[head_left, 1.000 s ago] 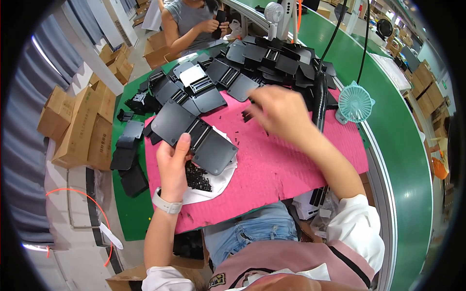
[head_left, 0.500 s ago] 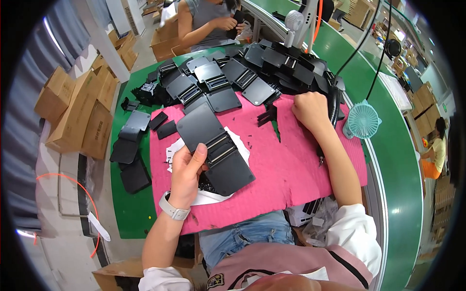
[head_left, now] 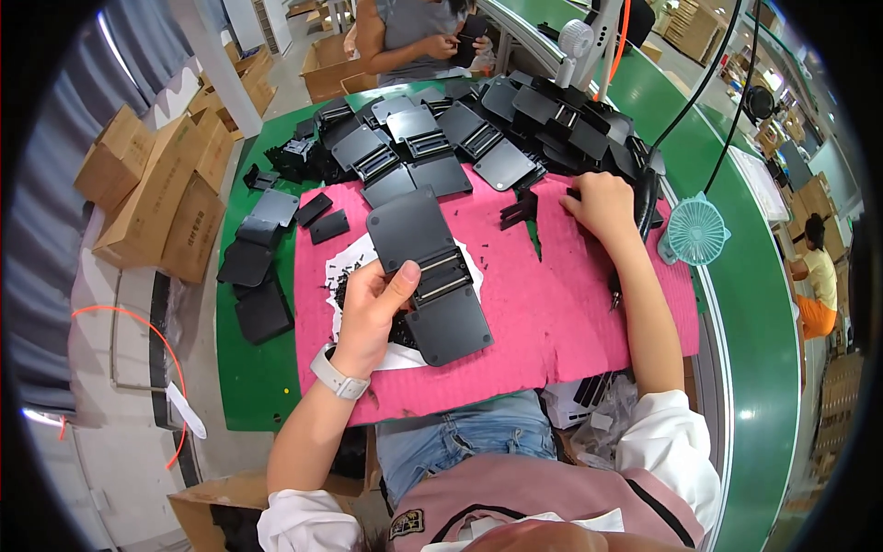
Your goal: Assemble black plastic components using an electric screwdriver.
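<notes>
My left hand (head_left: 372,313) grips a black hinged stand (head_left: 432,276), two flat plates joined by a hinge with metal rods, held up over the pink mat. Below it lies a white sheet (head_left: 340,256) with many small black screws, partly hidden by the stand and hand. My right hand (head_left: 602,207) rests at the mat's far right, fingers curled; whatever they hold, if anything, is too small to make out. Just left of it lies a black bracket-like piece (head_left: 520,212). A black tool with a thick handle (head_left: 649,195) stands beside my right wrist, partly hidden.
Black hinged stands (head_left: 428,138) are heaped along the far edge of the green table (head_left: 248,386). Two small black blocks (head_left: 329,226) lie on the pink mat (head_left: 515,340). A teal fan (head_left: 694,230) stands at right. Across the table a person (head_left: 414,41) holds a black piece.
My left hand and the stand have shifted slightly right, the stand tilting more upright in view. My right hand has turned from a fist, its fingers now reaching out a little to the left.
</notes>
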A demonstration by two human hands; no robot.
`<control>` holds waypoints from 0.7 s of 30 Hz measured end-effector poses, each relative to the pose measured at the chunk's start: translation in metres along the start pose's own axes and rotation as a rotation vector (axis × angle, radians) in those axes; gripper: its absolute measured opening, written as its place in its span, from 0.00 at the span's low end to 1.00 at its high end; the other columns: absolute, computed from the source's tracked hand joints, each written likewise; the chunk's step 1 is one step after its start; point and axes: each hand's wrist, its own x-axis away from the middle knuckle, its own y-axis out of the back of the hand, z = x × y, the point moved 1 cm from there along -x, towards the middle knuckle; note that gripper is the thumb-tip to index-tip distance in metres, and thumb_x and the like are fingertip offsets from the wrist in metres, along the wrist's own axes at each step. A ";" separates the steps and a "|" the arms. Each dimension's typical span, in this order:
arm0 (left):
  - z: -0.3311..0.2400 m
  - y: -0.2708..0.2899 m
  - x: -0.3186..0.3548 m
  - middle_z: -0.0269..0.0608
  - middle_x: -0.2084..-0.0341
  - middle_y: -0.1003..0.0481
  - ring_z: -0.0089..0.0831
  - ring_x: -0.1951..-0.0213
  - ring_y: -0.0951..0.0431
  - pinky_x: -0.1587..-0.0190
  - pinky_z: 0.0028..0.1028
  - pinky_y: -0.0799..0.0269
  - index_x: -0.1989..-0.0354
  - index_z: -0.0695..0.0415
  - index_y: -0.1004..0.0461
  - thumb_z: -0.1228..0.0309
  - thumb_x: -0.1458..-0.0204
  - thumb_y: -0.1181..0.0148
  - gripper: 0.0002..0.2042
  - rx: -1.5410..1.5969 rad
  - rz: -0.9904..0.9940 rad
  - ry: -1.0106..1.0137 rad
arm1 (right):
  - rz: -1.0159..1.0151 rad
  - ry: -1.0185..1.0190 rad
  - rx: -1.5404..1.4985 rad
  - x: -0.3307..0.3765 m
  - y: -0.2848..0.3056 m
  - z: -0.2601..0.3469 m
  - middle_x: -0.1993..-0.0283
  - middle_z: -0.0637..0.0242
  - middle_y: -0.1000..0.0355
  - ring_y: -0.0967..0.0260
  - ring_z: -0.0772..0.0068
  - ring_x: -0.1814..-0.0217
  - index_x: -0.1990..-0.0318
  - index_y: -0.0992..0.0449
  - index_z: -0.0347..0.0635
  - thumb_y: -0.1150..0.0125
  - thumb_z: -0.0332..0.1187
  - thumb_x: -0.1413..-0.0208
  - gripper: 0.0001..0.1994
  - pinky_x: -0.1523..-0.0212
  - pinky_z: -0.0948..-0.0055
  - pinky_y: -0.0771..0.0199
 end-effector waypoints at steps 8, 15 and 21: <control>0.002 0.002 0.000 0.33 0.71 0.24 0.17 0.72 0.27 0.70 0.19 0.32 0.61 0.63 0.26 0.56 0.44 0.42 0.19 0.010 0.003 0.017 | 0.043 -0.001 -0.888 0.005 0.017 0.000 0.67 0.65 0.24 0.26 0.74 0.63 0.65 0.23 0.33 0.34 0.29 0.61 0.13 0.56 0.75 0.27; 0.006 0.001 0.000 0.30 0.73 0.26 0.15 0.73 0.30 0.71 0.17 0.35 0.61 0.61 0.25 0.55 0.47 0.39 0.19 -0.021 0.124 0.111 | -0.069 0.812 -1.282 0.049 0.083 0.088 0.60 0.58 0.26 0.29 0.60 0.58 0.70 0.26 0.36 0.31 0.23 0.68 0.13 0.56 0.65 0.30; 0.008 -0.006 0.000 0.30 0.71 0.27 0.14 0.72 0.32 0.70 0.17 0.36 0.59 0.62 0.26 0.56 0.49 0.37 0.20 -0.030 0.213 0.070 | -0.139 0.941 -1.224 0.063 0.064 0.107 0.59 0.58 0.26 0.29 0.55 0.58 0.68 0.24 0.37 0.27 0.28 0.67 0.15 0.58 0.61 0.28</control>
